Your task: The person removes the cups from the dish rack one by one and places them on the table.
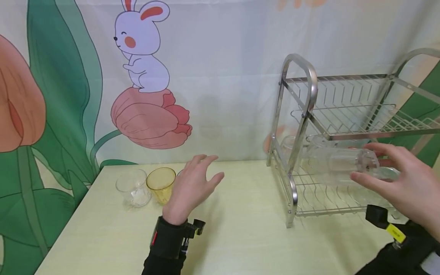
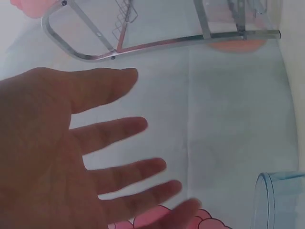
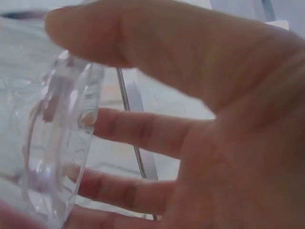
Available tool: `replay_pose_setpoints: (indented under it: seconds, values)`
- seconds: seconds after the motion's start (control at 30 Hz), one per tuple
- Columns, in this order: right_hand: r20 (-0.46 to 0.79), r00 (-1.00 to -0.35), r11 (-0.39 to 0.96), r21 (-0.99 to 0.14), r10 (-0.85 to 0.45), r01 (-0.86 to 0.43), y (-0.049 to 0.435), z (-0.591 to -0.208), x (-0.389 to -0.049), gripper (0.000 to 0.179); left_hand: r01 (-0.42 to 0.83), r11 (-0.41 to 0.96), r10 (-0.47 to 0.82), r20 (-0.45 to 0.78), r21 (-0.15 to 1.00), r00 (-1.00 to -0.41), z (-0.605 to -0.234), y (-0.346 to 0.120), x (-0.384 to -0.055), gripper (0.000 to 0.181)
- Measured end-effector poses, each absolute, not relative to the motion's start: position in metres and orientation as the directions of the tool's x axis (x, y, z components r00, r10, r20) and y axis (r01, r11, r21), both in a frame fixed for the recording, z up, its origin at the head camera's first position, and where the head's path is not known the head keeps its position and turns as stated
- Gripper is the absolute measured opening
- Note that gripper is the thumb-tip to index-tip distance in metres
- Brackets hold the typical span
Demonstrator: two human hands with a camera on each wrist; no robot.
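My right hand grips a clear glass near its thick base, fingers and thumb spread around it. The glass lies sideways at the lower shelf of the metal dish rack; its base fills the left of the right wrist view. My left hand hovers over the table with fingers apart and nothing held. Beside it stand a yellow glass and a clear tumbler. A bluish glass shows in the left wrist view, mostly hidden behind the left hand in the head view.
Other clear glassware, including a glass at the left end, sits on the rack's lower shelf. The upper wire shelf overhangs the right hand. A printed cloth hangs behind the pale table.
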State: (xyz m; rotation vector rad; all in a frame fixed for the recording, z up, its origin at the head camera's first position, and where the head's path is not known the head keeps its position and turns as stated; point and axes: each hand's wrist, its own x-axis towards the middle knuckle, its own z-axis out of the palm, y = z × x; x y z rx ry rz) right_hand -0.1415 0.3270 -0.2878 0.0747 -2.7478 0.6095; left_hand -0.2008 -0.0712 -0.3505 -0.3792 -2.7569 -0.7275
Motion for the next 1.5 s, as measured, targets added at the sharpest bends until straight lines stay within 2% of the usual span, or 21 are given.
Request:
replay_pose_setpoints:
  seconds: [0.23, 0.43, 0.6, 0.73, 0.9, 1.13, 1.3, 1.5]
  values:
    - [0.345, -0.936, 0.832, -0.498, -0.068, -0.244, 0.316, -0.284, -0.136, 0.075, 0.428, 0.782, 0.259, 0.387, 0.453, -0.885, -0.35, -0.064, -0.199, 0.049]
    - [0.368, -0.921, 0.788, -0.526, -0.127, -0.319, 0.303, -0.278, -0.133, 0.07, 0.483, 0.738, 0.299, 0.414, 0.471, -0.86, -0.349, -0.058, -0.198, 0.049]
    - [0.412, -0.897, 0.74, -0.551, -0.161, -0.386, 0.292, -0.277, -0.131, 0.066, 0.593, 0.533, 0.434, 0.406, 0.604, -0.804, -0.349, -0.055, -0.199, 0.052]
    - [0.462, -0.863, 0.663, -0.583, -0.206, -0.471, 0.284, -0.276, -0.133, 0.067, 0.633, 0.358, 0.525, 0.412, 0.687, -0.744, -0.348, -0.054, -0.199, 0.053]
    - [0.509, -0.809, 0.584, -0.575, -0.293, -0.573, 0.277, -0.274, -0.135, 0.069, 0.639, 0.222, 0.544, 0.45, 0.737, -0.708, -0.344, -0.051, -0.197, 0.055]
    - [0.527, -0.769, 0.533, -0.561, -0.362, -0.634, 0.262, -0.272, -0.136, 0.072, 0.645, 0.088, 0.576, 0.489, 0.759, -0.655, -0.34, -0.044, -0.193, 0.067]
    - [0.547, -0.726, 0.486, -0.541, -0.416, -0.687, 0.249, -0.27, -0.138, 0.073, 0.627, 0.089, 0.592, 0.466, 0.774, -0.658, -0.338, -0.043, -0.19, 0.077]
    - [0.552, -0.71, 0.446, -0.552, -0.437, -0.704, 0.242, -0.271, -0.139, 0.075, 0.608, 0.066, 0.567, 0.472, 0.791, -0.675, -0.336, -0.041, -0.187, 0.087]
